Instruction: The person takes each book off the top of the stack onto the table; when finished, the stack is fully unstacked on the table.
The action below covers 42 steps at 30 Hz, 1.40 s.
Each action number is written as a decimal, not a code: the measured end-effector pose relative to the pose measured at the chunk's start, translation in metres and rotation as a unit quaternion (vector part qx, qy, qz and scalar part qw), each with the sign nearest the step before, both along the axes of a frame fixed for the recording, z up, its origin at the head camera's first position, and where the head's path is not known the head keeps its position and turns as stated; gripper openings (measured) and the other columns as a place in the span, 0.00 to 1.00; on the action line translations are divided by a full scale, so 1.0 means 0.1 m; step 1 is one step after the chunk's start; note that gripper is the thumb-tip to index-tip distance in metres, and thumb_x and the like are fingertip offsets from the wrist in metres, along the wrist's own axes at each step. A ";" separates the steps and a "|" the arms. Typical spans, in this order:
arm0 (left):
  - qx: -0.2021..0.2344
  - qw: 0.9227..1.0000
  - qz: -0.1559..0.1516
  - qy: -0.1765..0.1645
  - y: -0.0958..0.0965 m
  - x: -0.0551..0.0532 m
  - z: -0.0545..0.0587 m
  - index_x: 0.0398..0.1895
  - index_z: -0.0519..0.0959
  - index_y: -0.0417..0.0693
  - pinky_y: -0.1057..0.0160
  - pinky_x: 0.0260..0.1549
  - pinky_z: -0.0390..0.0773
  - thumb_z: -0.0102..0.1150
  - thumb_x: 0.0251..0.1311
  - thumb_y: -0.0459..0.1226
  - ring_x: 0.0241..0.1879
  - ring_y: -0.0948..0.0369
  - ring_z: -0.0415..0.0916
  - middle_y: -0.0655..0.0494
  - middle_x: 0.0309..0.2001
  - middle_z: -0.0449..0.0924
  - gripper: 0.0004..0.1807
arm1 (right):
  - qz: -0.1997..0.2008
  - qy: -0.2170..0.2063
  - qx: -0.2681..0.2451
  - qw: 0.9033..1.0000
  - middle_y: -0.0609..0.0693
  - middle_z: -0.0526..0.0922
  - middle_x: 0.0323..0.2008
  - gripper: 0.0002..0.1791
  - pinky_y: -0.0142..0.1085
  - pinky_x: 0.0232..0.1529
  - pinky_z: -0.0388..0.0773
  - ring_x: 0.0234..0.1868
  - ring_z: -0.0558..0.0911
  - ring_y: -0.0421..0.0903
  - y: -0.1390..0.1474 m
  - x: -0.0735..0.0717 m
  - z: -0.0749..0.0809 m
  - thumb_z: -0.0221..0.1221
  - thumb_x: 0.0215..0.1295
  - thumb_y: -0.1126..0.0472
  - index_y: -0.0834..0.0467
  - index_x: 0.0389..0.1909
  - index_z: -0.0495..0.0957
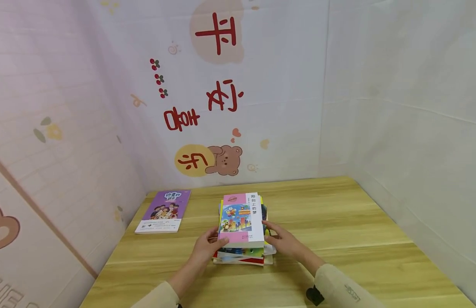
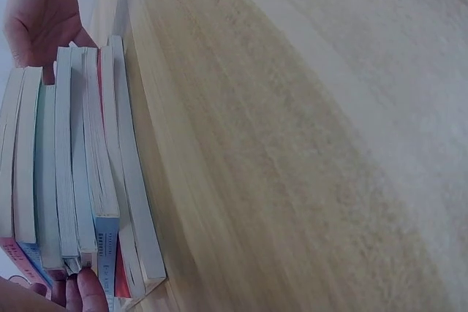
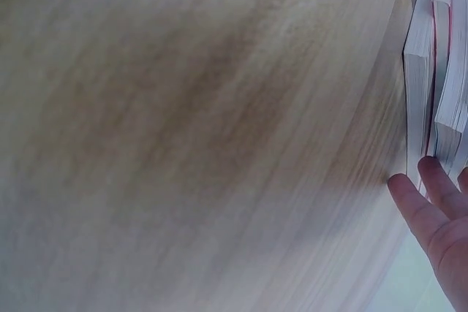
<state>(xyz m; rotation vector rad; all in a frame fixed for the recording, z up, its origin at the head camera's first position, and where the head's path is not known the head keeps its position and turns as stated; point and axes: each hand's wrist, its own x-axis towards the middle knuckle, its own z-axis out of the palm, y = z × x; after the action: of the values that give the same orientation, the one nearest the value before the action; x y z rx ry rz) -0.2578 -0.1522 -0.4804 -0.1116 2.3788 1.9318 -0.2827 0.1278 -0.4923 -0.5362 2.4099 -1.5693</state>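
Note:
A stack of several books stands on the wooden table; its top book [image 1: 236,218] has a pink and white cover with a city picture. My left hand [image 1: 205,247] is at the stack's left side, its thumb by the top book's near left corner. In the left wrist view, its fingertips [image 2: 91,290] touch the lower ends of the book edges [image 2: 77,158]. On the opposite side, my right hand [image 1: 285,241] has its fingers stretched toward the stack. The right wrist view shows extended fingers [image 3: 420,213] against the lower books [image 3: 420,93].
A purple and white book [image 1: 164,211] lies alone at the table's far left. The wooden table [image 1: 338,222] meets printed cloth walls [image 1: 284,85] at the back and both sides. A small black object [image 1: 314,295] is under the right sleeve.

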 end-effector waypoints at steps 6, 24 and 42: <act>0.003 1.000 -0.001 0.000 -0.07 -0.05 -0.04 0.70 0.65 0.33 0.55 0.51 0.78 0.70 0.59 0.46 0.54 0.51 0.73 0.41 0.58 0.74 0.42 | -0.009 0.006 0.019 1.000 0.63 0.59 0.73 0.30 0.58 0.59 0.72 0.63 0.72 0.66 -0.03 -0.02 0.02 0.51 0.77 0.56 0.55 0.76 0.59; 0.029 0.999 -0.043 -0.017 -0.21 -0.17 -0.09 0.71 0.62 0.30 0.50 0.54 0.77 0.63 0.65 0.46 0.52 0.53 0.76 0.38 0.59 0.73 0.40 | -0.024 0.007 0.029 0.999 0.65 0.60 0.72 0.32 0.57 0.55 0.76 0.61 0.73 0.67 0.00 -0.02 0.01 0.55 0.74 0.51 0.54 0.75 0.60; 0.079 0.996 0.023 -0.029 -0.20 -0.15 0.03 0.69 0.62 0.28 0.51 0.53 0.75 0.63 0.63 0.32 0.49 0.53 0.73 0.36 0.60 0.71 0.34 | -0.021 0.006 0.040 0.999 0.63 0.58 0.73 0.33 0.58 0.58 0.73 0.62 0.72 0.67 -0.01 -0.03 -0.03 0.55 0.74 0.50 0.51 0.76 0.59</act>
<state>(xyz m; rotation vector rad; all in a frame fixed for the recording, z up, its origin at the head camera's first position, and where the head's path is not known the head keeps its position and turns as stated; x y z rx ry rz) -0.2728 -0.1727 -0.4772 -0.2103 2.1970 2.0979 -0.2861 0.1268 -0.4956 -0.4850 2.4964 -1.4820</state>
